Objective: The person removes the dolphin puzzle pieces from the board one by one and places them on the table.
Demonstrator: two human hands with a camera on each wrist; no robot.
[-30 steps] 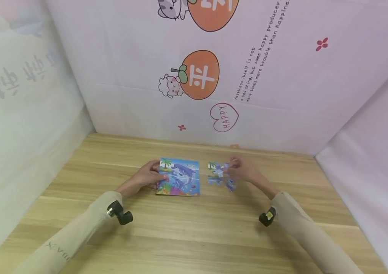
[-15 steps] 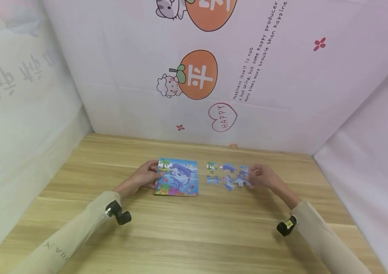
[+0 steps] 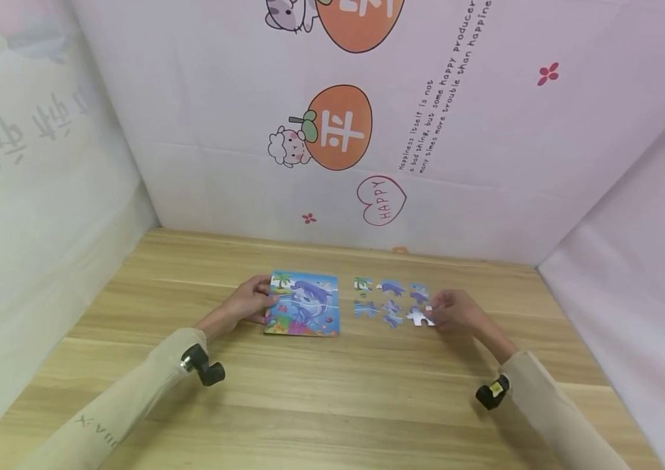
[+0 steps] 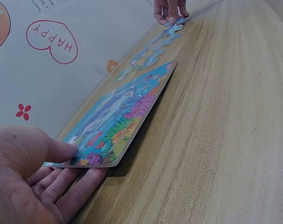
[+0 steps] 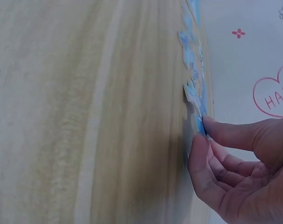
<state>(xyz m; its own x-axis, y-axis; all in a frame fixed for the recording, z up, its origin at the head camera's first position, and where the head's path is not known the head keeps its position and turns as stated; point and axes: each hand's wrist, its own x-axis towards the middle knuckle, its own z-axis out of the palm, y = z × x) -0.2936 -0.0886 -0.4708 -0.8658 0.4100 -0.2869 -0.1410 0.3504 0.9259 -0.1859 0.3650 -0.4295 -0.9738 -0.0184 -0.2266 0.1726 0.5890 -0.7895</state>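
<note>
My left hand (image 3: pixel 248 300) grips the left edge of a square dolphin picture board (image 3: pixel 303 305), thumb on top and fingers underneath. In the left wrist view the board (image 4: pixel 115 121) tilts, its near edge raised off the wood. My right hand (image 3: pixel 455 310) pinches a blue jigsaw piece (image 3: pixel 420 316) between thumb and fingers at the right end of the lower row. Beside it lie several other pieces: a palm tree piece (image 3: pixel 363 284), a dolphin piece (image 3: pixel 391 288), and a blue piece (image 3: pixel 419 292) above the pinched one. In the right wrist view the pinched piece (image 5: pixel 193 100) stands slightly tilted.
A wooden table (image 3: pixel 320 398) carries everything. Behind it hangs a printed white cloth (image 3: pixel 220 183), with further cloth walls (image 3: pixel 649 215) at the sides. Black wrist cameras (image 3: pixel 203 365) are strapped to both sleeves.
My right hand has moved right from the middle pieces to the row's right end, uncovering the pieces beneath; the pinched piece has shifted slightly down and right. The left hand holds the board almost still.
</note>
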